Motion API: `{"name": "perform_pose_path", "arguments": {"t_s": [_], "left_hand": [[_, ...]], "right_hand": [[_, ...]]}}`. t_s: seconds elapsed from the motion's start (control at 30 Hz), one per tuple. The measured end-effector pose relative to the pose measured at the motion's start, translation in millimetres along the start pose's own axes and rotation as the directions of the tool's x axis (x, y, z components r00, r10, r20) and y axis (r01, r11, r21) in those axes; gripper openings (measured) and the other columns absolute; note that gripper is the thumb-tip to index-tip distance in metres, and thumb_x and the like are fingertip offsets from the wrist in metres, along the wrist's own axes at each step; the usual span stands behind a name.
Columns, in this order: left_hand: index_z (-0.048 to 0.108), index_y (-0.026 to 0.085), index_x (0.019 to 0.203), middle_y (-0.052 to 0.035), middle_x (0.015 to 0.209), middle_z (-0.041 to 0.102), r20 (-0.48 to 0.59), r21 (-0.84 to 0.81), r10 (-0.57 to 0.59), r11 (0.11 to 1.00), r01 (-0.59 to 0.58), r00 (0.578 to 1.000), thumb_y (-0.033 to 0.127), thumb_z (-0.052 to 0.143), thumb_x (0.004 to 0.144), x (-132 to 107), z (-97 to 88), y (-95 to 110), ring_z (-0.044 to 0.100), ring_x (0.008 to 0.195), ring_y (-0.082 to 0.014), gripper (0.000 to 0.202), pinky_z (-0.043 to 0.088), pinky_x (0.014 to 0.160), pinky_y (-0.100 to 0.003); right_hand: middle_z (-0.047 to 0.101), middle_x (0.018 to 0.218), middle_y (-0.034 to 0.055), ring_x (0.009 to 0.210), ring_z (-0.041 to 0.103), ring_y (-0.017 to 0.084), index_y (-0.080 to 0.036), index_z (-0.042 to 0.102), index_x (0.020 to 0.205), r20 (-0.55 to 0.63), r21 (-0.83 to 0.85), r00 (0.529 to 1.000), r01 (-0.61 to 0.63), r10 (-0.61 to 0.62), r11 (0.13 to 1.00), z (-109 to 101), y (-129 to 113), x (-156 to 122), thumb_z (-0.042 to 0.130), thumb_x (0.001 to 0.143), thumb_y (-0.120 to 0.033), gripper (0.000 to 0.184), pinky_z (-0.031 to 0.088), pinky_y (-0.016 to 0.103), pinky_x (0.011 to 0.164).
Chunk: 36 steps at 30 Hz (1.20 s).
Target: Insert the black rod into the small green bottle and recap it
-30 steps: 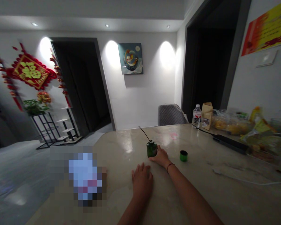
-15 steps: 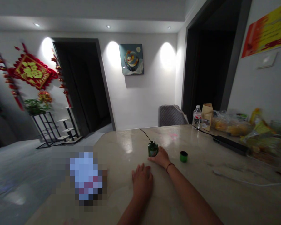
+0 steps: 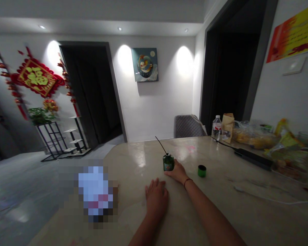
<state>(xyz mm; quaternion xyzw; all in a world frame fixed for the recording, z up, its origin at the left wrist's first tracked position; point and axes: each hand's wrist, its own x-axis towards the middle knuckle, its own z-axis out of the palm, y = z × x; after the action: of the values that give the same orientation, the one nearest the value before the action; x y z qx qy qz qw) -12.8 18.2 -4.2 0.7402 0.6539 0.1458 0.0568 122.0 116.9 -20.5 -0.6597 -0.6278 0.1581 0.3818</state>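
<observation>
A small dark green bottle (image 3: 168, 162) stands upright on the table, and a thin black stick (image 3: 161, 145) leans out of its neck to the left. My right hand (image 3: 178, 172) is wrapped round the bottle's right side and base, its thumb in front. Palm down on the tabletop, my left hand (image 3: 157, 196) lies nearer to me with its fingers stretched out and nothing in it. To the right of my right hand sits a green cap (image 3: 202, 171) with a dark opening facing up.
On the pale marble-look table (image 3: 133, 212), a black power strip (image 3: 254, 159) and white cable (image 3: 269, 201) lie at right. Behind them stand a water bottle (image 3: 217, 127), a paper bag (image 3: 228, 127) and plastic food bags (image 3: 256, 135). A grey chair (image 3: 188, 126) is beyond the far edge.
The black stick points slightly more upright than before. Both hands keep their places, my right one still round the bottle. The whole view has shifted a little.
</observation>
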Motion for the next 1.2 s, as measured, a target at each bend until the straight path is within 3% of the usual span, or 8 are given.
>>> {"name": "perform_pose_path", "arguments": {"t_s": [0.23, 0.8, 0.93, 1.03, 1.2], "left_hand": [[0.051, 0.024, 0.117, -0.0054, 0.136, 0.039, 0.000, -0.006, -0.002, 1.000, 0.002, 1.000, 0.023, 0.037, 0.081, -0.9, 0.0, 0.1, 0.029, 0.128, -0.0224, 0.038, 0.016, 0.105, -0.047], [0.051, 0.025, 0.117, -0.0041, 0.137, 0.039, 0.002, -0.017, -0.019, 1.000, 0.019, 1.000, 0.023, 0.036, 0.081, -0.5, 3.8, -0.5, 0.029, 0.128, -0.0220, 0.039, 0.015, 0.106, -0.046], [0.051, 0.024, 0.118, -0.0044, 0.137, 0.039, 0.010, -0.018, -0.013, 1.000, 0.013, 1.000, 0.023, 0.036, 0.081, -0.3, 3.2, -1.1, 0.028, 0.129, -0.0222, 0.039, 0.014, 0.106, -0.046], [0.051, 0.024, 0.117, -0.0047, 0.136, 0.039, 0.008, -0.024, -0.009, 1.000, 0.009, 1.000, 0.022, 0.037, 0.080, -0.4, 2.4, -1.4, 0.029, 0.128, -0.0225, 0.040, 0.015, 0.105, -0.047], [0.051, 0.024, 0.117, -0.0053, 0.136, 0.040, -0.014, -0.018, 0.010, 1.000, -0.010, 1.000, 0.023, 0.036, 0.080, -0.9, 3.1, -2.9, 0.031, 0.127, -0.0222, 0.040, 0.017, 0.105, -0.046]], "right_hand": [[0.064, 0.094, 0.0082, 0.089, 0.060, 0.023, -0.017, 0.050, 0.105, 0.024, -0.035, 0.998, -0.058, 0.058, 0.998, 4.9, 3.3, 9.1, 0.069, 0.054, -0.041, 0.060, 0.043, 0.030, 0.074], [0.065, 0.095, 0.0032, 0.091, 0.060, 0.022, -0.023, 0.053, 0.108, 0.055, 0.025, 0.998, -0.023, 0.022, 0.999, 6.6, 13.1, 36.5, 0.073, 0.052, -0.036, 0.061, 0.042, 0.031, 0.077], [0.061, 0.107, 0.0074, 0.101, 0.056, 0.024, -0.019, 0.043, 0.120, 0.047, 0.019, 0.998, -0.035, 0.034, 0.999, 7.5, 15.0, 32.8, 0.073, 0.051, -0.037, 0.078, 0.040, 0.032, 0.083], [0.055, 0.118, 0.0112, 0.111, 0.049, 0.026, -0.014, 0.034, 0.128, 0.055, 0.009, 0.992, -0.111, 0.110, 0.994, 5.5, 16.5, 28.5, 0.071, 0.051, -0.040, 0.089, 0.036, 0.034, 0.090], [0.052, 0.122, 0.0114, 0.113, 0.047, 0.026, -0.013, 0.026, 0.133, 0.072, 0.041, 0.984, -0.167, 0.163, 0.985, -2.4, 22.6, 16.1, 0.068, 0.053, -0.041, 0.094, 0.035, 0.034, 0.091]]}}
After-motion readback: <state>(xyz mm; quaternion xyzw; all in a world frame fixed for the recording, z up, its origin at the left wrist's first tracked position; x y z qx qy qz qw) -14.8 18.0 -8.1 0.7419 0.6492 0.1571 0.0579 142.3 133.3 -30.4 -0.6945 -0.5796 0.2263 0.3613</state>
